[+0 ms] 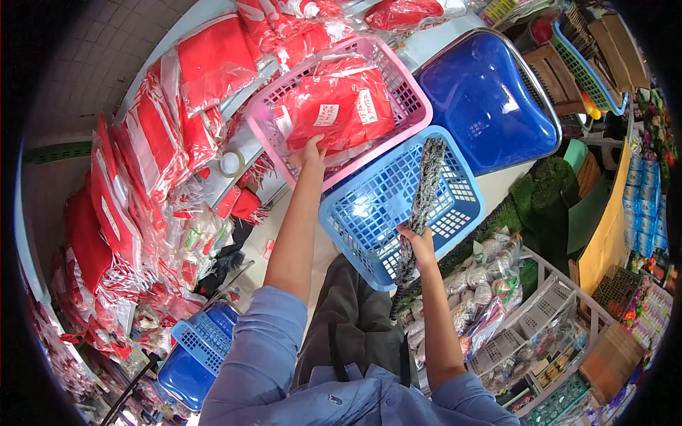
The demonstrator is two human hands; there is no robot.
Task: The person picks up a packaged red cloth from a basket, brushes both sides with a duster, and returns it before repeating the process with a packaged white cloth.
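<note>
My left hand (310,153) is at the near edge of the pink basket (416,126), its fingers touching the plastic-wrapped red packets (348,106) inside, which carry white handwritten labels. My right hand (419,243) is closed round a long, speckled black-and-grey bundle (428,181), which lies lengthwise over the light blue basket (366,195). Apart from that bundle, nothing shows inside the blue basket. The blue basket stands directly in front of my legs, against the pink one.
A shiny blue padded seat (490,99) is at the upper right. Stacks of red and white wrapped packets (153,142) fill the left side. A tape roll (231,163) lies beside them. At the lower right stands a white rack (540,312) with small goods.
</note>
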